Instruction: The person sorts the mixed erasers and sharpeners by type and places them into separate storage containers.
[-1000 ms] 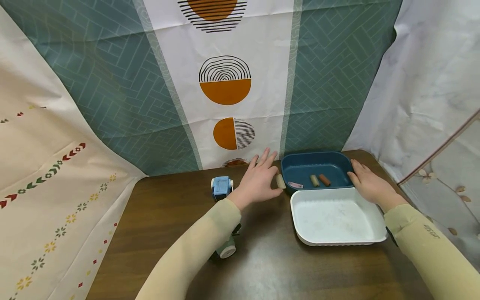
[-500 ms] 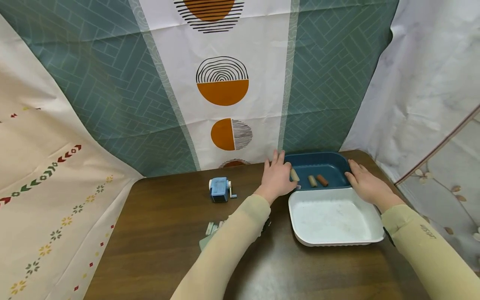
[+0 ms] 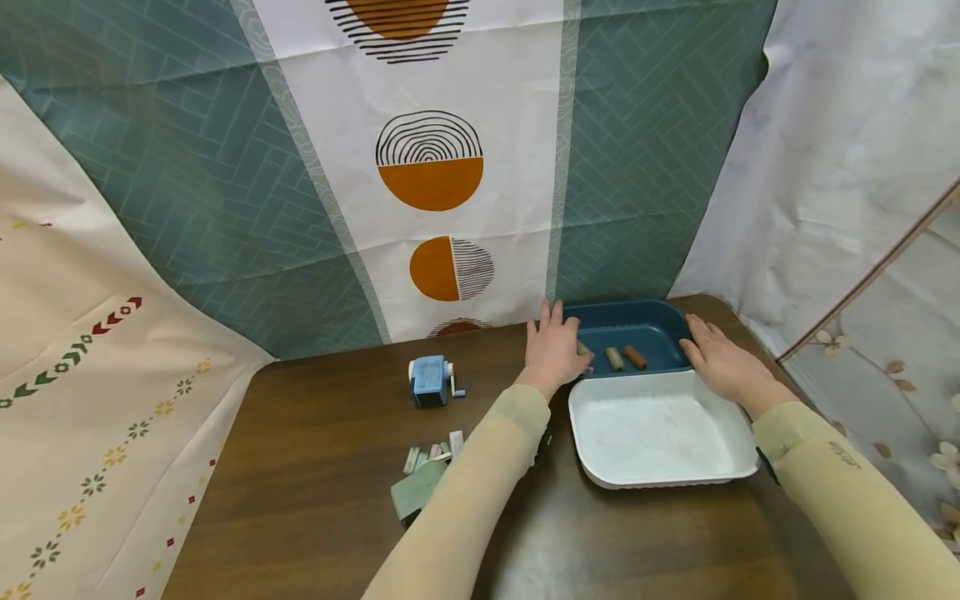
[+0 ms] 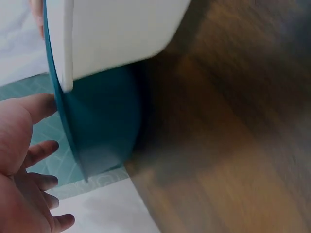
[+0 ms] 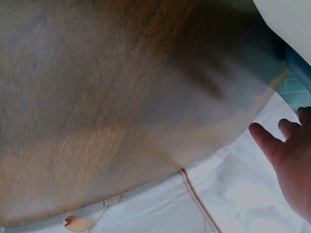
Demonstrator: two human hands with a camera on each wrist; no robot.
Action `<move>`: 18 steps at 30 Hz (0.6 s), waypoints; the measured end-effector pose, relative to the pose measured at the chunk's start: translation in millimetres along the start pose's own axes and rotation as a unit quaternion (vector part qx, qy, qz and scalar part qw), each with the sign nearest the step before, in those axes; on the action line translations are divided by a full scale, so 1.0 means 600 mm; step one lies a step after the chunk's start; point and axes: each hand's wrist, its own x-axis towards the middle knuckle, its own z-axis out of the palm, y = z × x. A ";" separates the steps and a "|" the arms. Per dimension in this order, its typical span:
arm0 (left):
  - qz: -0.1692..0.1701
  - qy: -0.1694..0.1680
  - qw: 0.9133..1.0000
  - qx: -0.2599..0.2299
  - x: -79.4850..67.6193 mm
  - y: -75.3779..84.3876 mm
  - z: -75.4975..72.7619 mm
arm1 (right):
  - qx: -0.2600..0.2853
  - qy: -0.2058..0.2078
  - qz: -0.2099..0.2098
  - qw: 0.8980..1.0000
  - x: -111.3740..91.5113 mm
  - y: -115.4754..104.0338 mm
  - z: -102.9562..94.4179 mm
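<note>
A dark blue tray [image 3: 652, 315] stands at the back right, with a white tray [image 3: 660, 425] directly in front. My left hand [image 3: 553, 352] is at the blue tray's left end, its thumb at the rim; in the left wrist view the fingers are spread and nothing shows between them. A short tan stub [image 3: 582, 347] lies by the thumb, partly hidden. Another tan stub [image 3: 614, 358] and a reddish-brown stub [image 3: 635, 357] rest in the blue tray. My right hand [image 3: 723, 362] touches the tray's right end, fingers fairly straight.
A blue crank pencil sharpener [image 3: 430, 381] stands on the brown table [image 3: 322, 467], left of my left arm. Nearer is a green box-like thing [image 3: 417, 490] with several small pale pieces, partly behind my sleeve. Fabric [image 3: 517, 167] hangs along the table's back.
My left hand has moved right to the blue tray with a tan stub, which is now in the tray as the fingers are spread. My right hand has stayed at the right end.
</note>
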 end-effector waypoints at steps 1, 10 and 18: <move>0.005 0.004 1.000 -0.004 -0.002 -0.006 -0.003 | 0.000 -0.001 -0.001 1.000 0.001 -0.002 0.000; 0.028 0.026 0.999 0.009 -0.015 -0.041 -0.040 | -0.001 -0.005 0.005 1.000 -0.001 -0.007 -0.004; 0.052 0.017 0.998 0.012 -0.029 -0.068 -0.063 | -0.005 -0.007 0.001 1.000 0.001 -0.006 -0.003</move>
